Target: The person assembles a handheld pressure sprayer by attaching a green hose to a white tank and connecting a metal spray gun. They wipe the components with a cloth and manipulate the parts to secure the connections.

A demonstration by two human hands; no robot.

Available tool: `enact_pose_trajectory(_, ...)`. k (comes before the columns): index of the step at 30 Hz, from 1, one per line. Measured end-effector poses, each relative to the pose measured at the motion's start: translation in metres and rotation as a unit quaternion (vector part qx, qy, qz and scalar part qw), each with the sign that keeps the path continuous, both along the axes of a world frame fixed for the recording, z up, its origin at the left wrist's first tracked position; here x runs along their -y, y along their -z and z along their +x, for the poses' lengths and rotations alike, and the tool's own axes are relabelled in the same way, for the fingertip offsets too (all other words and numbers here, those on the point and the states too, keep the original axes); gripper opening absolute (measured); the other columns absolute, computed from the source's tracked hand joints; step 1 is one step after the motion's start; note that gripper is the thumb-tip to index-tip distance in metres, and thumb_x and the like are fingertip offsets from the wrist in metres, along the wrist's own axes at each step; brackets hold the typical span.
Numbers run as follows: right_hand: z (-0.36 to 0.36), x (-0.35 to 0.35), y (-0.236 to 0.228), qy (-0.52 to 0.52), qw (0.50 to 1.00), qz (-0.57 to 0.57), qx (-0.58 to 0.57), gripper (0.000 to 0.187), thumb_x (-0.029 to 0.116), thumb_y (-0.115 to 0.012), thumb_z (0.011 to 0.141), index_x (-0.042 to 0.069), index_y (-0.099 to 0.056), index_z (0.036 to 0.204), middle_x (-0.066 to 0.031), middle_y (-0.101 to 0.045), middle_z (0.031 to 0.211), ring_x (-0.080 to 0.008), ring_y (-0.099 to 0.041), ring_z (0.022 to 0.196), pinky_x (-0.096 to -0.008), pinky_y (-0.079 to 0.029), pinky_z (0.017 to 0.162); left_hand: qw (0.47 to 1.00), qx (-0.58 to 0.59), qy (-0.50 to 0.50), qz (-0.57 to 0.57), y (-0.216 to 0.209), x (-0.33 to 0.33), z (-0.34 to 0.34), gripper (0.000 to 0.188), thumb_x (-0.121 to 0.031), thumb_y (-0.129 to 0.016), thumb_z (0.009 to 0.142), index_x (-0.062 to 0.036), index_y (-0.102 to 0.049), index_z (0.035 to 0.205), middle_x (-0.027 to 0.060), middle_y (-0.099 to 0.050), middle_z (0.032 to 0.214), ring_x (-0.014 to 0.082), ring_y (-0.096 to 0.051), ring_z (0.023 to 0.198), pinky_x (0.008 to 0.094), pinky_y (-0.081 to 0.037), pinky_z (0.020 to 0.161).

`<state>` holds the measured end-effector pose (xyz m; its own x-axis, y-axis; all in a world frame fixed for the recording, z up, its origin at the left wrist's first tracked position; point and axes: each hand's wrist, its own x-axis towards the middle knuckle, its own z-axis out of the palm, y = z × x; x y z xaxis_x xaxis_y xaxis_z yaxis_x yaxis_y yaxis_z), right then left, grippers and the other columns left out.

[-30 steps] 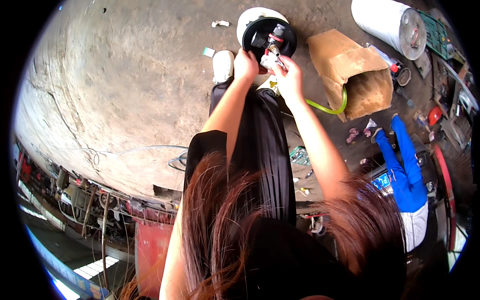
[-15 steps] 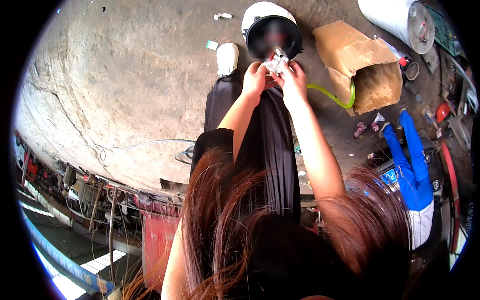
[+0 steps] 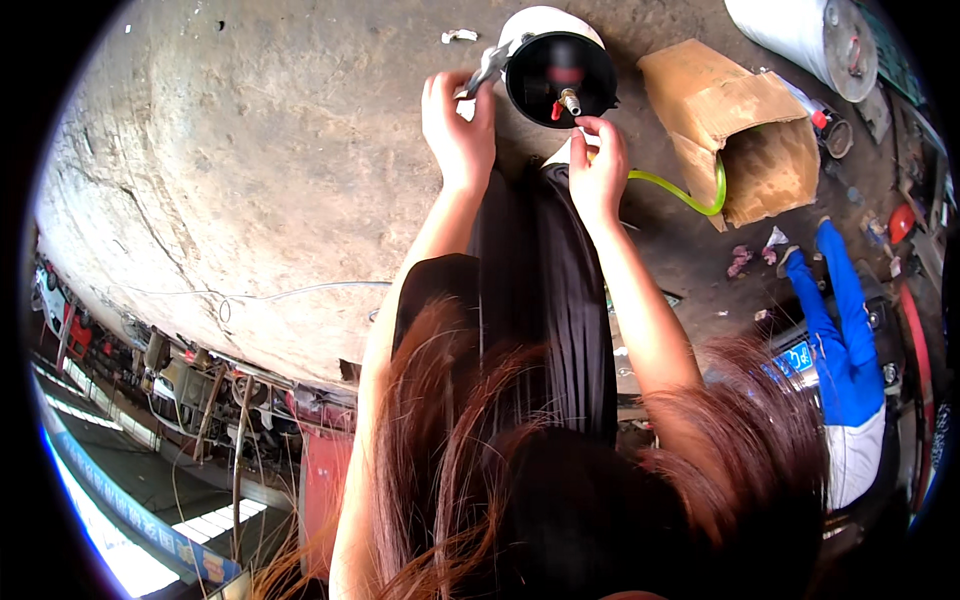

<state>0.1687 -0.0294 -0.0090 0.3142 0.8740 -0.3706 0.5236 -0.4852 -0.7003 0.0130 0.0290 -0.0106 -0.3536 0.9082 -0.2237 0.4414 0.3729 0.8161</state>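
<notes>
A white round container (image 3: 545,20) with a black rim and dark inside lies in front of me. A small metal valve (image 3: 571,102) with a red lever sits in its opening. My left hand (image 3: 462,130) is closed on a grey-white crumpled piece (image 3: 488,68), left of the container; its material is unclear. Just below the valve's tip, my right hand (image 3: 600,172) has thumb and fingers curled close together. Whatever they pinch is too small to make out. A yellow-green hose (image 3: 680,197) runs from behind this hand to a cardboard box; its near end is hidden.
The open cardboard box (image 3: 690,90) lies to the right, with a white drum (image 3: 790,40) beyond it. A person in blue trousers (image 3: 835,330) is at the far right. Pink scraps (image 3: 740,260) and a white scrap (image 3: 460,36) lie on the concrete floor (image 3: 270,150).
Both hands were together at the valve, over the white crumpled piece. The left hand has moved left and away with it. The right hand has dropped slightly, leaving the valve in plain sight.
</notes>
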Motion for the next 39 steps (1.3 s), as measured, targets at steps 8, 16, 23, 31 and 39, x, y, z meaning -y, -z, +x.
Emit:
enact_pose_trajectory(8,0.013,-0.008,0.012,-0.186,0.966,0.037,0.178,0.034,0.014,-0.068,0.075,0.006,-0.058,0.105,-0.0101,-0.053,0.122,-0.0312,-0.045,0.117,-0.0451,-0.036,0.098,0.682,-0.306,0.633,0.2,0.029,-0.064,-0.034,0.038,-0.015,-0.052,0.081,-0.0079,-0.058,0.119,0.0033,-0.053,0.13,0.0165,-0.042,0.128,0.033,-0.03,0.111)
enact_pose_trajectory(16,0.011,-0.02,0.024,-0.129,0.964,0.061,0.223,0.056,0.014,-0.065,0.079,-0.003,-0.039,0.126,-0.0213,-0.047,0.126,-0.0355,-0.045,0.119,-0.0443,-0.036,0.101,0.414,-0.409,0.787,0.202,0.033,-0.108,-0.02,0.052,-0.02,-0.049,0.085,-0.0071,-0.043,0.135,-0.0017,-0.04,0.143,0.0113,-0.024,0.138,0.0291,-0.013,0.117)
enact_pose_trajectory(23,0.024,-0.035,0.052,-0.058,0.963,-0.185,0.185,0.035,0.031,-0.058,0.086,0.001,-0.043,0.096,-0.0198,-0.063,0.068,-0.0415,-0.063,0.068,-0.0501,-0.048,0.069,0.333,-0.463,0.798,0.193,0.042,-0.105,-0.003,0.052,-0.023,-0.052,0.084,-0.0103,-0.044,0.134,-0.0046,-0.041,0.142,0.0108,-0.023,0.138,0.0332,-0.003,0.119)
enact_pose_trajectory(31,0.016,-0.038,0.053,-0.012,0.953,-0.247,0.173,0.036,0.033,-0.056,0.089,0.001,-0.043,0.098,-0.0194,-0.065,0.075,-0.0377,-0.066,0.071,-0.0463,-0.051,0.062,0.399,-0.359,0.817,0.209,0.056,-0.111,-0.014,0.033,-0.015,-0.057,0.08,-0.0158,-0.06,0.113,-0.0098,-0.056,0.122,0.0058,-0.04,0.128,0.0281,-0.017,0.117)
enact_pose_trajectory(39,0.017,-0.042,0.052,-0.025,0.957,-0.228,0.178,0.036,0.036,-0.054,0.09,0.003,-0.042,0.098,-0.0194,-0.065,0.072,-0.0386,-0.064,0.068,-0.0487,-0.048,0.059,0.39,-0.213,0.874,0.195,0.039,-0.153,0.0,0.032,-0.024,-0.057,0.079,-0.0135,-0.064,0.108,0.0029,-0.056,0.124,0.0144,-0.038,0.13,0.0356,-0.019,0.116)
